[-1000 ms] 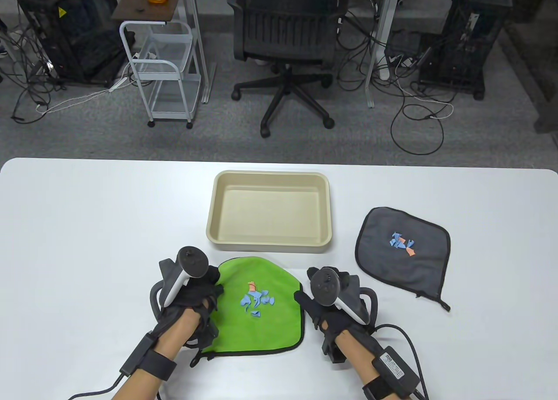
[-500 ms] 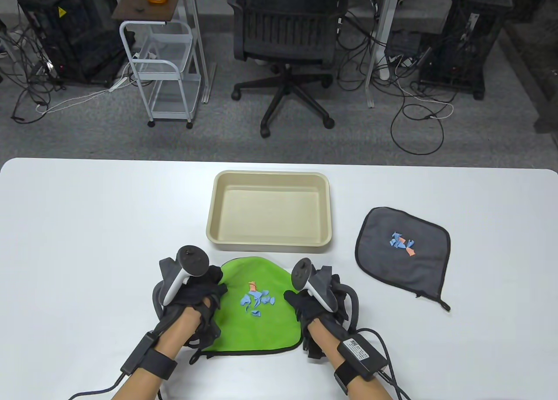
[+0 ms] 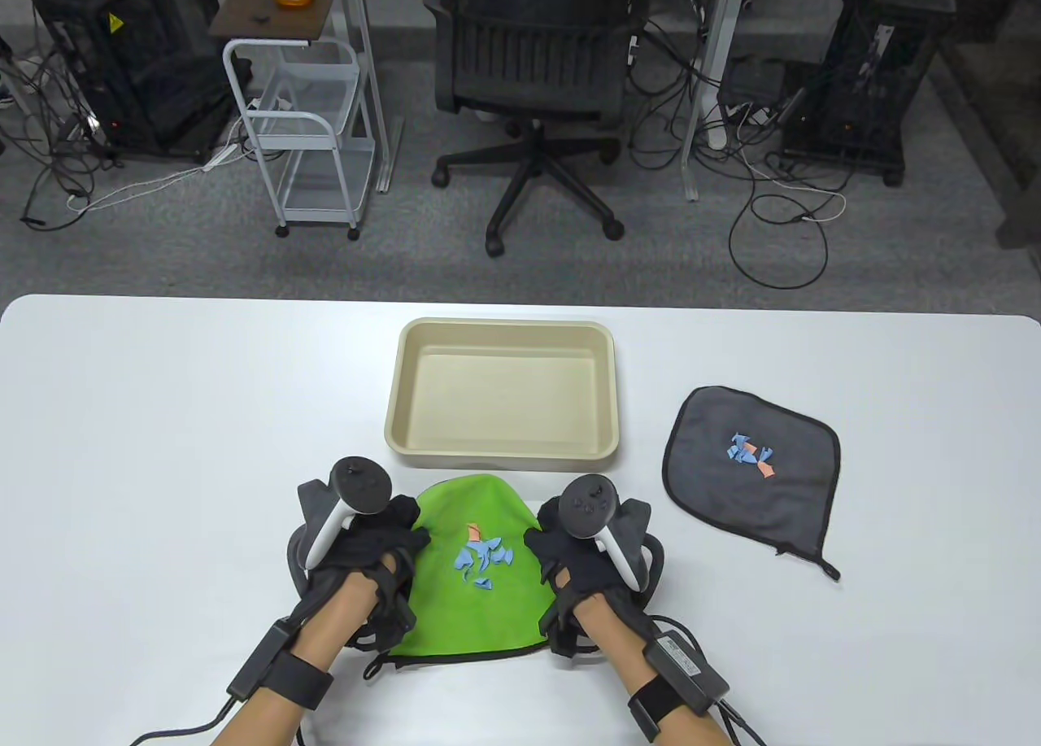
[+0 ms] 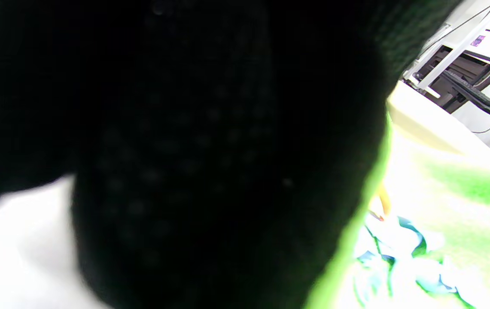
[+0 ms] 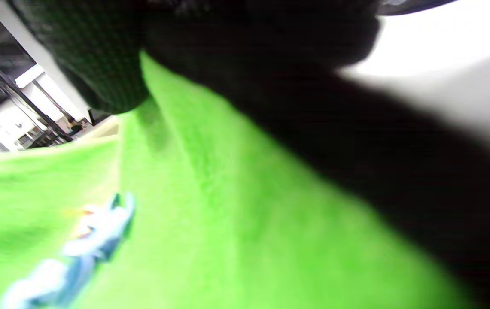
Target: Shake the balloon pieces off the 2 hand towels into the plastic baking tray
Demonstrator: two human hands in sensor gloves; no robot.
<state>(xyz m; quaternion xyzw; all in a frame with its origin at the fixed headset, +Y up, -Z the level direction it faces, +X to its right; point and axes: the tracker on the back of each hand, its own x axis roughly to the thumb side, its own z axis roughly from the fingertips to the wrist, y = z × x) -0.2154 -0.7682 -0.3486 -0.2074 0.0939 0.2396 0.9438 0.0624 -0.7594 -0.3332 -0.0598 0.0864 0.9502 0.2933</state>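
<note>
We see the left hand [image 3: 370, 547] and the right hand [image 3: 573, 551] gripping opposite side edges of the green hand towel [image 3: 472, 608], fingers curled on the cloth, its sides drawn inward and raised. Blue and orange balloon pieces [image 3: 481, 556] lie in its middle. The beige plastic baking tray [image 3: 407, 355] sits just beyond. The grey hand towel [image 3: 724, 494], with its own scraps [image 3: 750, 455], lies flat to the right.
</note>
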